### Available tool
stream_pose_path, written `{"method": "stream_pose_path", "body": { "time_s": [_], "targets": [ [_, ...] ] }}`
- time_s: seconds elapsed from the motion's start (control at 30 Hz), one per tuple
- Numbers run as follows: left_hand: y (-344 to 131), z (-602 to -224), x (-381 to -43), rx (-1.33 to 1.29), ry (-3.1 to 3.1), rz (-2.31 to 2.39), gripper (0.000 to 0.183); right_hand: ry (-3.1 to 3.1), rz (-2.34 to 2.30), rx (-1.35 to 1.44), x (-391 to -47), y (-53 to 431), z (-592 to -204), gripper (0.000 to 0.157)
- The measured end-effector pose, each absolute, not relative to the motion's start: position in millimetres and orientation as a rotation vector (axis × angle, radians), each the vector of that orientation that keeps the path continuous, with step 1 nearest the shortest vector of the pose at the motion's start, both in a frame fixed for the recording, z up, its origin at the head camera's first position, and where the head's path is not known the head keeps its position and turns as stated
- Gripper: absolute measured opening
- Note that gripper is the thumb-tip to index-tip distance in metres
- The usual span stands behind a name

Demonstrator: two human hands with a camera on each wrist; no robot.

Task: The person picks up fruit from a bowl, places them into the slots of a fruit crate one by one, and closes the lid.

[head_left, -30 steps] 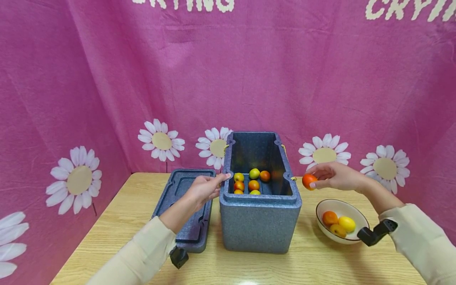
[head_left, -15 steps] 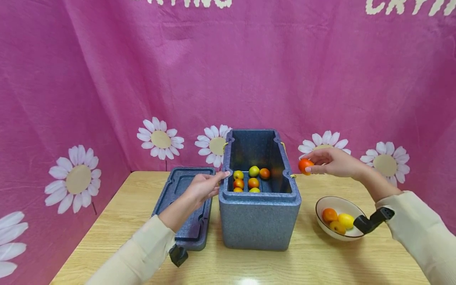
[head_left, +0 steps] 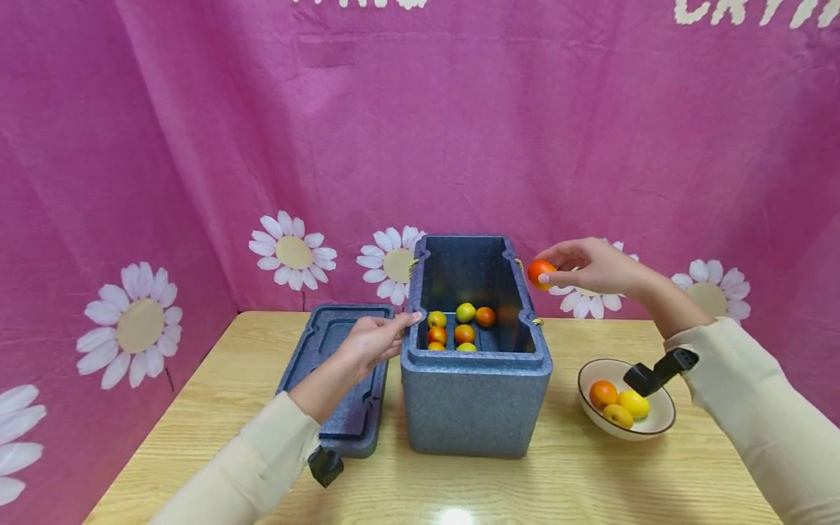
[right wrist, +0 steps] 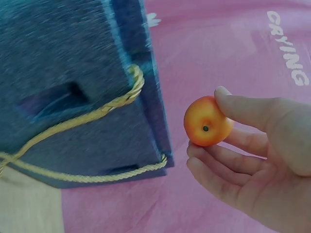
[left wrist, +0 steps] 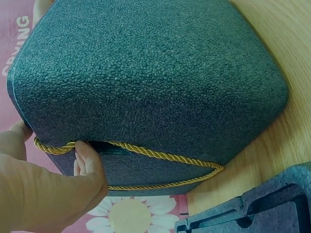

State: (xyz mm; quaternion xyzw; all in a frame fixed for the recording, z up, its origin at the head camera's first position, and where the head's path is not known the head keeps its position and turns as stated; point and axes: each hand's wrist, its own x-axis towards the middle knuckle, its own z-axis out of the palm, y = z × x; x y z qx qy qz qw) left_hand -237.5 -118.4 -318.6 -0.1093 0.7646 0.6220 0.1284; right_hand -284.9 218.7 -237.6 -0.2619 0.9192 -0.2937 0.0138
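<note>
A dark grey foam box (head_left: 475,412) stands lidless with several red, orange and yellow fruits (head_left: 464,334) on its floor. My left hand (head_left: 374,341) grips its left side, the thumb up at the rim. Below, in the left wrist view, curled fingers meet the yellow rope (left wrist: 165,156) by the handle slot. Raised beside the box's right rim, my right hand (head_left: 593,266) pinches a small round orange-red fruit (head_left: 541,273) between thumb and fingers. In the right wrist view the dimpled end of this fruit faces the camera, apart from the box wall.
On the right stands a cream bowl (head_left: 626,430) with a dark rim, holding an orange-red fruit (head_left: 603,394) and two yellow ones. The box's grey lid (head_left: 354,419) lies on the wooden table (head_left: 216,386) at left. A pink flowered curtain (head_left: 459,109) hangs behind.
My right hand has risen and moved left with the orange-red fruit, away from the bowl and toward the box's rim. The left hand keeps its grip on the box.
</note>
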Motion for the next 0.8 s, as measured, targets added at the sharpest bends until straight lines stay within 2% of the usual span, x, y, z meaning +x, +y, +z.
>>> {"method": "stream_pose_path", "body": {
  "time_s": [0.27,0.8],
  "targets": [
    [-117.9,-319.2,-237.2,-0.312,2.228,1.798,0.077,2.876,-0.860,-0.856,-292.1,195.6,-218.4,0.039],
    [-117.2,-318.3,-237.2,-0.315,2.217,1.807,0.075,2.756,-0.852,-0.815,-317.1,150.8,-205.8,0.038]
  ]
}}
